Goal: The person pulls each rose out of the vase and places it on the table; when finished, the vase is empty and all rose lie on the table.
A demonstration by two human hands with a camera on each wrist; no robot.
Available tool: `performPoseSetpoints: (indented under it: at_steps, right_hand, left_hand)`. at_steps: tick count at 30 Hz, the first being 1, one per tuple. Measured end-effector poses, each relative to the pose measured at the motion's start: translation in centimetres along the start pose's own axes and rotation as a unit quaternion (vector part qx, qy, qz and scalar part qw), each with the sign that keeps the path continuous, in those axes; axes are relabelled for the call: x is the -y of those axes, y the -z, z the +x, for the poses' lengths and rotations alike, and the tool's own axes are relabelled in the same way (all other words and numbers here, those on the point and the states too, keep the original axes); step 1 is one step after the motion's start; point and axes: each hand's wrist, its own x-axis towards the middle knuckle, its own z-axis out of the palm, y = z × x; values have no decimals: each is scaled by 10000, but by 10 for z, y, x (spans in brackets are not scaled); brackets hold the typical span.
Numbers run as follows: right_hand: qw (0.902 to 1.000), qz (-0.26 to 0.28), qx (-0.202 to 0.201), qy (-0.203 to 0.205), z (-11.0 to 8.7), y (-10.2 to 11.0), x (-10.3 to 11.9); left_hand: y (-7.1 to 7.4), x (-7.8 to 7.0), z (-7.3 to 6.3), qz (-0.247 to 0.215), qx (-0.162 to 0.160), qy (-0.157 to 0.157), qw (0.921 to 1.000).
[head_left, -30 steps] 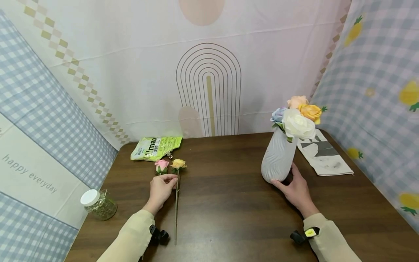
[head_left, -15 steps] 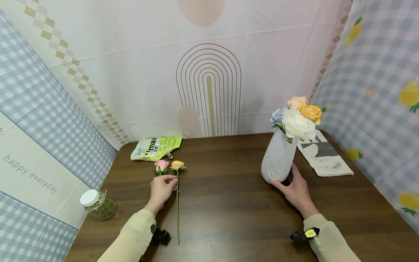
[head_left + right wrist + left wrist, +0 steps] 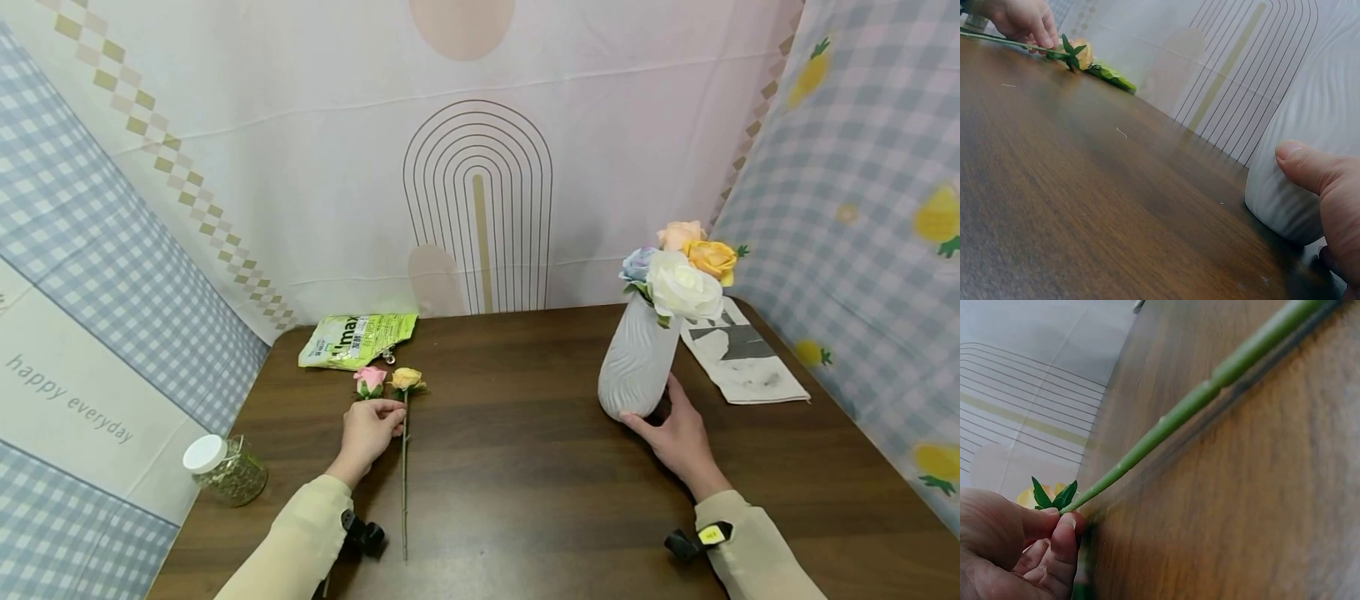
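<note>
On the left of the head view, my left hand (image 3: 366, 437) pinches a yellow rose (image 3: 407, 380) by its green stem, just below the bloom. The stem (image 3: 1179, 419) runs close over the table toward me. A pink rose (image 3: 370, 379) lies beside it, its stem mostly hidden under the hand and forearm. Farther right, my right hand (image 3: 681, 433) grips the lower part of a white ribbed vase (image 3: 637, 367), thumb across its front (image 3: 1304, 165); the other fingers are hidden behind. White (image 3: 684, 287), orange, peach and bluish roses fill the vase's mouth.
A lime-green pouch (image 3: 358, 340) lies at the table's back left, with a small metal clasp near it. A white-lidded jar (image 3: 228, 473) of dried greens stands at the left edge. Behind the vase lies a white and grey cloth (image 3: 750, 367). Printed curtains surround the table.
The yellow rose's lower stem end swings slightly right, then a little back left. My left hand barely shifts, and my right hand and the vase stay put.
</note>
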Motion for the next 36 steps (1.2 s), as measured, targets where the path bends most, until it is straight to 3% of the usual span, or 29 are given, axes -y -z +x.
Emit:
performPoseSetpoints:
  at_steps: [12,16,20,24,28,36]
  right_hand:
    - [10000,5,-7,-10,0,-1,-1]
    - [10000,-4,-1,-23,0,-1,-1]
    - [10000,-5,2,-6,0,0,-1]
    - [10000,-4,-1,14,1,0,0]
    - [10000,-21,-23,12,2,0,1]
    - [9999,-89,32,-81,1,0,-1]
  left_hand:
    - [2,1,-1,9,20,-9,10000]
    - [5,-1,-2,407,-134,-317,9986]
    - [9,-11,-4,1083,-451,-819,9897]
    - [11,-28,-6,1326,-665,-1301,9804]
    - [4,-56,-9,1157,-571,-1882,9736]
    - [-36,-121,-18,292,-63,-2313,9724]
